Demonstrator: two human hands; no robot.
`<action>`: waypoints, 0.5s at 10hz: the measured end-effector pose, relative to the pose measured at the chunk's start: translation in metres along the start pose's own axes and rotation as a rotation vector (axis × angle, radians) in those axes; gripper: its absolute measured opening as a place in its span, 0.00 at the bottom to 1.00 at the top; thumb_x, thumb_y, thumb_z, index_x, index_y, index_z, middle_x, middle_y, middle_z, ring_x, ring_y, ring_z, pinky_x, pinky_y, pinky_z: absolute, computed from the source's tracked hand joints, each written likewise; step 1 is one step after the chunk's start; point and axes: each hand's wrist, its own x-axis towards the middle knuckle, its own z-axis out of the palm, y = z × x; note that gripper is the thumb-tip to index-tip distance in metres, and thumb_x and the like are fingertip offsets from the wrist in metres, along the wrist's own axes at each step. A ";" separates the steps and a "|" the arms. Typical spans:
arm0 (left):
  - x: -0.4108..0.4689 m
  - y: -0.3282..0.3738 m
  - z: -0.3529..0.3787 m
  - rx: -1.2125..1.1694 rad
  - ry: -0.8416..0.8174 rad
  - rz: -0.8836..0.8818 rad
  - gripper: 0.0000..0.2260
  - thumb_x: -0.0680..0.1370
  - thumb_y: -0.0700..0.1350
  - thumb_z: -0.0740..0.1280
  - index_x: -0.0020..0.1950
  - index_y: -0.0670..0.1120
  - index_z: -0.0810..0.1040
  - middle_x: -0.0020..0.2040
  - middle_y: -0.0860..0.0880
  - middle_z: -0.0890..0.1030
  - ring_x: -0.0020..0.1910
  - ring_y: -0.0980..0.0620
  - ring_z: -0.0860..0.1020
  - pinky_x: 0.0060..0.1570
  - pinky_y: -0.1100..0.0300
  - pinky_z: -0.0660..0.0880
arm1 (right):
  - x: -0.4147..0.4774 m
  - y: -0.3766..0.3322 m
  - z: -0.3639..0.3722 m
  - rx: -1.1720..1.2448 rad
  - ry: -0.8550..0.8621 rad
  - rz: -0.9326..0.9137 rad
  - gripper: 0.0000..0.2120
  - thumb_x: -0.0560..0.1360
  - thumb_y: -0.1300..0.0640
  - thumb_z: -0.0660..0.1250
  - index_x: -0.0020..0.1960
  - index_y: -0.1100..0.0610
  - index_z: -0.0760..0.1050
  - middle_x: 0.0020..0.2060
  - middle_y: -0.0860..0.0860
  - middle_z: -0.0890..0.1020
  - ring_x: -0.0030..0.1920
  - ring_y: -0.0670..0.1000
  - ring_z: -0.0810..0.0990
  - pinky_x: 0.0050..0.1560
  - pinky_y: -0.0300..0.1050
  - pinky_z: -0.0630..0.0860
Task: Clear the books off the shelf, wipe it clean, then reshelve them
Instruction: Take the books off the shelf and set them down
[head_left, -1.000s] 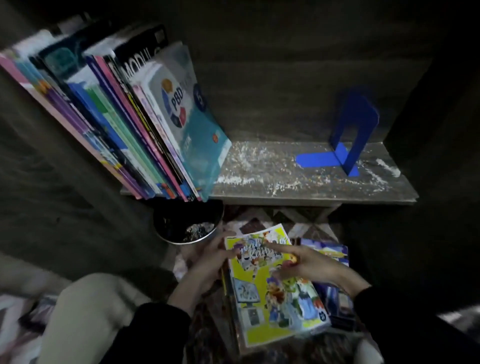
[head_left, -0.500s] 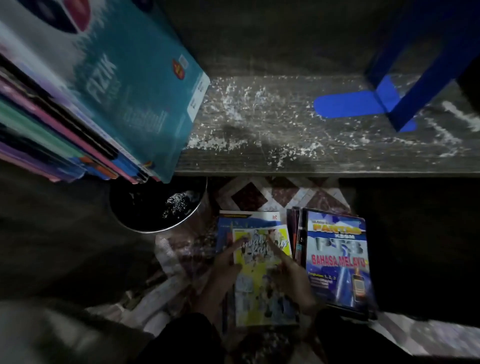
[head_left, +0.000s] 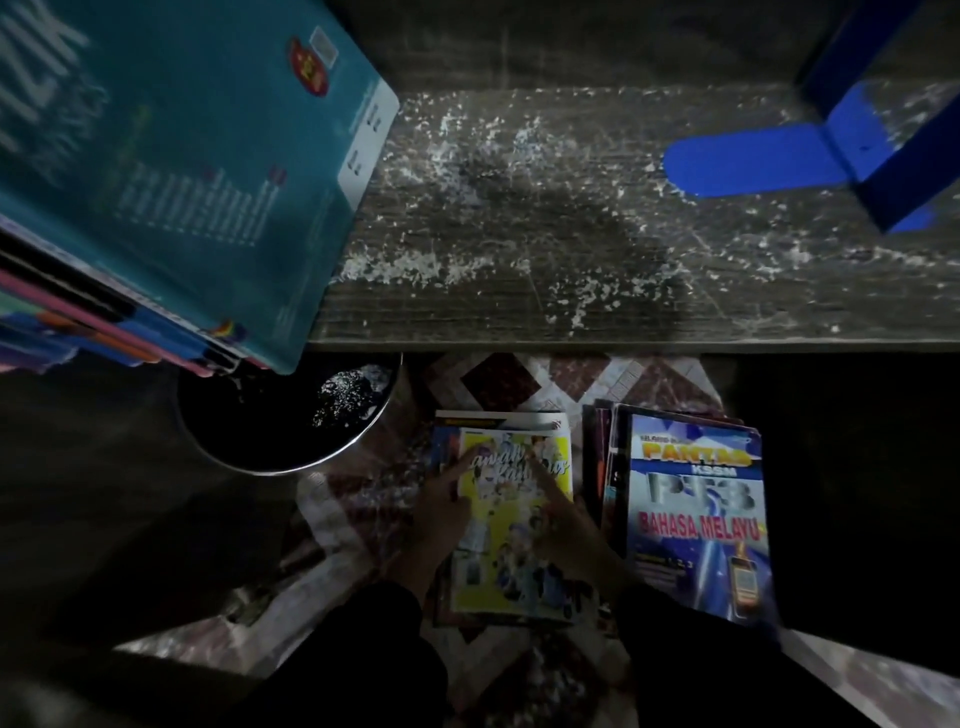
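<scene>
Your shelf (head_left: 597, 291) carries white dust, leaning books (head_left: 171, 171) at left and a blue bookend (head_left: 769, 166) at right; two book stacks (head_left: 696, 509) lie on the patterned floor (head_left: 498, 379).

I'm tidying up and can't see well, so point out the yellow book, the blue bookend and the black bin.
yellow book (head_left: 511, 551): head view, middle of its cover.
blue bookend (head_left: 748, 166): head view, flat base tongue on the shelf.
black bin (head_left: 270, 421): head view, dark inside.

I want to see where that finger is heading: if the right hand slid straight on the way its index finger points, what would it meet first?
The right hand points up-left across the yellow book; past its top edge, probably the white-edged book beneath.
</scene>
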 end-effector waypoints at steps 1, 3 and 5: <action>0.003 -0.007 -0.003 0.065 0.012 0.018 0.33 0.76 0.24 0.54 0.72 0.55 0.67 0.37 0.59 0.67 0.24 0.52 0.55 0.26 0.64 0.55 | -0.001 -0.002 0.001 -0.041 -0.038 0.064 0.47 0.75 0.74 0.60 0.75 0.34 0.44 0.54 0.72 0.74 0.33 0.57 0.68 0.32 0.52 0.69; 0.004 0.003 -0.013 0.214 -0.160 -0.081 0.36 0.76 0.25 0.58 0.77 0.53 0.55 0.71 0.50 0.69 0.29 0.46 0.68 0.27 0.59 0.60 | 0.007 -0.007 -0.003 -0.122 -0.028 0.129 0.39 0.77 0.71 0.59 0.75 0.40 0.47 0.49 0.68 0.78 0.30 0.48 0.73 0.32 0.37 0.70; 0.001 0.028 -0.025 0.343 -0.236 -0.236 0.30 0.77 0.29 0.61 0.77 0.47 0.59 0.76 0.41 0.59 0.56 0.40 0.76 0.49 0.51 0.75 | 0.004 -0.029 -0.004 -0.221 0.014 0.249 0.28 0.79 0.56 0.63 0.76 0.50 0.59 0.70 0.61 0.66 0.58 0.52 0.71 0.53 0.41 0.71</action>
